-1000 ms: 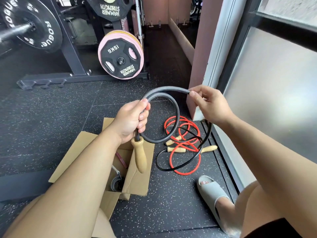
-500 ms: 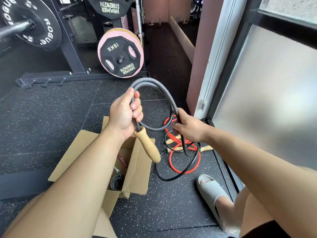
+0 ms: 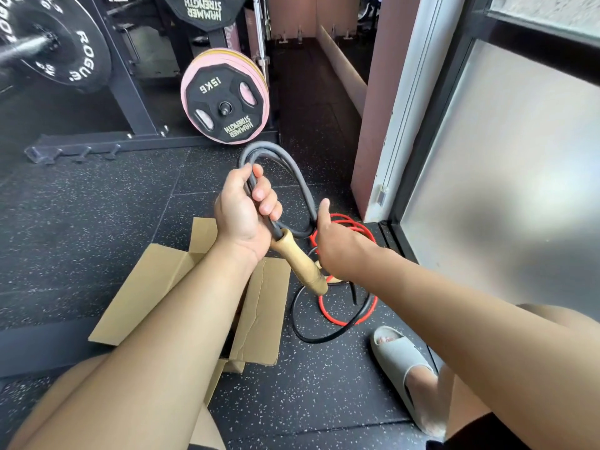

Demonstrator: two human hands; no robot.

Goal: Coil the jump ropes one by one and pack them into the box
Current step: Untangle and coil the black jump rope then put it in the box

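My left hand (image 3: 245, 212) grips coils of a thick black jump rope (image 3: 293, 177) just above its wooden handle (image 3: 300, 263), which points down to the right. My right hand (image 3: 336, 243) is closed on the same rope at the lower right of the loop. The rope's loose tail (image 3: 324, 336) curls on the floor. A red jump rope (image 3: 350, 315) with wooden handles lies coiled on the floor behind my right hand, partly hidden. The open cardboard box (image 3: 259, 306) sits under my left forearm, its inside mostly hidden.
My foot in a grey slide sandal (image 3: 401, 362) rests at the lower right. A frosted glass door (image 3: 506, 177) and a pink wall stand on the right. A weight rack with a 15 kg plate (image 3: 224, 103) stands at the back, on speckled black rubber floor.
Both hands have come closer together. My right hand has brought the rope up toward the left hand, adding a loop; the coil looks narrower and taller.
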